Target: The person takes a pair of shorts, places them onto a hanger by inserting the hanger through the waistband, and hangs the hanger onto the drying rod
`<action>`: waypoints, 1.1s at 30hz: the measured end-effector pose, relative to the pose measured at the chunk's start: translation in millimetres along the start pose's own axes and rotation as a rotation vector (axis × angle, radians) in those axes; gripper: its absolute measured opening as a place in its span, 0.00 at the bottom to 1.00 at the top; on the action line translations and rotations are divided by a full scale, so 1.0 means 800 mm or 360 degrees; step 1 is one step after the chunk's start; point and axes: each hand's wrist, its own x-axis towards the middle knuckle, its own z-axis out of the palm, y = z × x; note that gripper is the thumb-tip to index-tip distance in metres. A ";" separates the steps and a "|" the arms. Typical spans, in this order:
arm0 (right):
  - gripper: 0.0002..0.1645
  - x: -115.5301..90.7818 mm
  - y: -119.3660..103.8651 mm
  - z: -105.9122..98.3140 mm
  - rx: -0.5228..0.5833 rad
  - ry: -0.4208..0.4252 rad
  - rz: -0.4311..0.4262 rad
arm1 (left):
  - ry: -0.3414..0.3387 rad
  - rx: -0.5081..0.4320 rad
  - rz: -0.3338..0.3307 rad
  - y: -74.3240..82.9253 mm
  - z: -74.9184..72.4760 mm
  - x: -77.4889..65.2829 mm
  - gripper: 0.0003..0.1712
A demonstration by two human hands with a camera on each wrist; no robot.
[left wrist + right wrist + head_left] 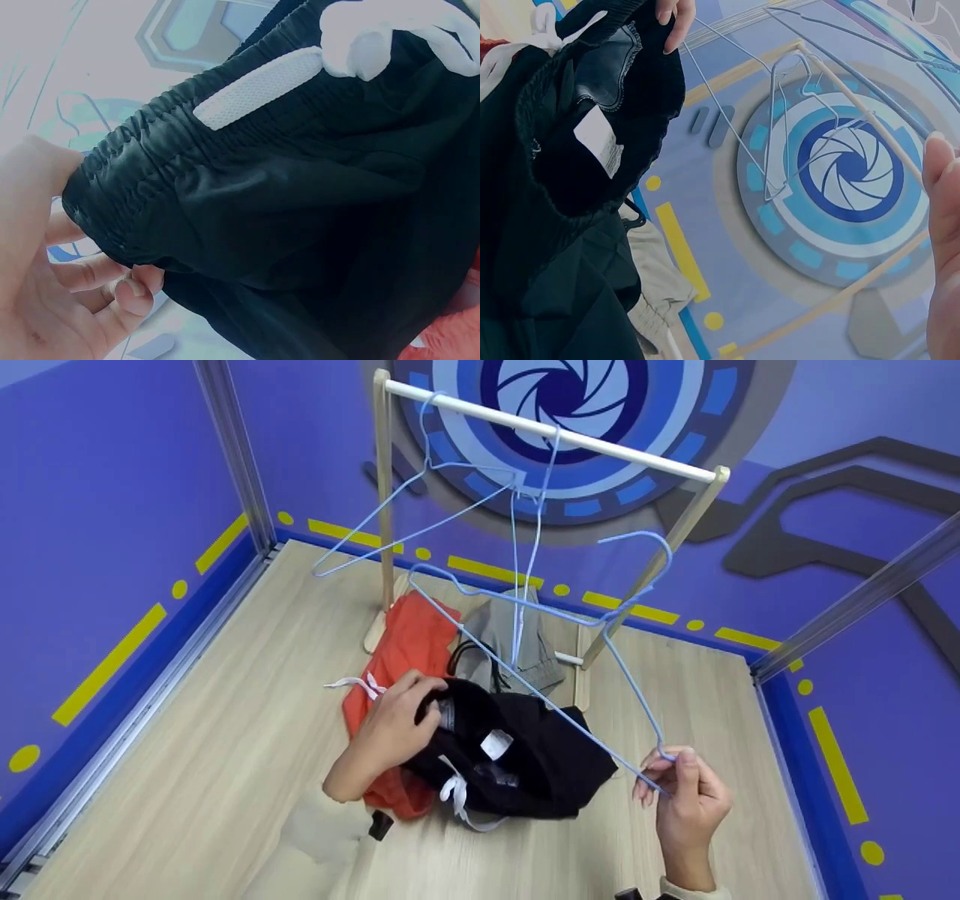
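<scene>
My left hand [394,721] grips the waistband of black shorts [585,776], thumb inside and fingers outside. The waist opening gapes toward me, showing a white label [598,141]. A white drawstring [259,88] is tied at the front of the waistband. My right hand [688,802] pinches one end of a blue wire hanger [630,601] between thumb and fingers. This hanger slants up and left above the shorts, its hook at the upper right, off the rail.
A small rack with a white rail [630,454] stands at the back, carrying two more wire hangers, one at the left [367,515]. Orange clothing [412,637] and a grey garment [546,666] lie behind and under the shorts. Blue walls [112,510] enclose the wooden tabletop [180,720].
</scene>
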 end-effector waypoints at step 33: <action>0.17 0.003 -0.031 -0.031 -0.0190 0.0045 0.0069 | 0.0062 -0.0100 -0.0157 -0.030 -0.017 0.008 0.15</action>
